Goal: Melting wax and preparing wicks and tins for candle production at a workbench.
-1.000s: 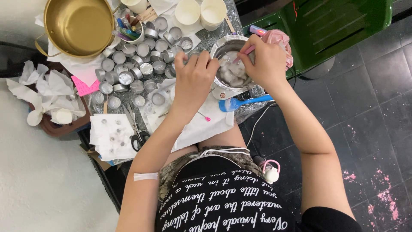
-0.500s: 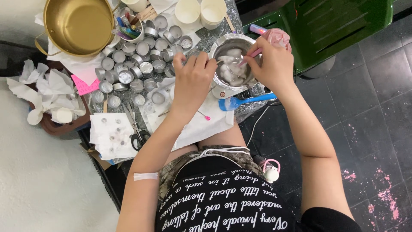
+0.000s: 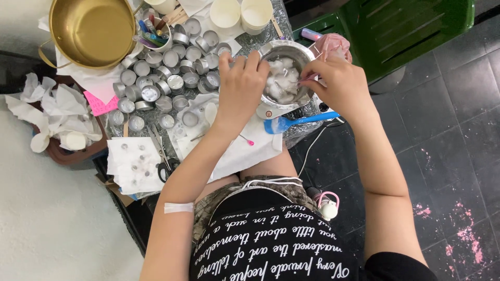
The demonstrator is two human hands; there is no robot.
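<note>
A small steel pot (image 3: 275, 50) stands on the table, filled with white wax chunks (image 3: 281, 83). My left hand (image 3: 240, 88) rests against the pot's left rim, fingers curled, gripping its edge. My right hand (image 3: 338, 83) is at the pot's right rim, pinching a thin pink stick (image 3: 312, 78) whose tip reaches into the wax.
A blue spatula (image 3: 294, 123) lies on white paper (image 3: 245, 151) below the pot. Several small metal cups (image 3: 166, 78) cover the table to the left, with a brass pot (image 3: 91, 31), scissors (image 3: 161, 153) and crumpled tissues (image 3: 52, 112). A green chair (image 3: 406, 31) is at right.
My left hand has slid right onto the pot's rim. My right hand has dropped lower beside the pot, the pink stick now lying flatter over the wax.
</note>
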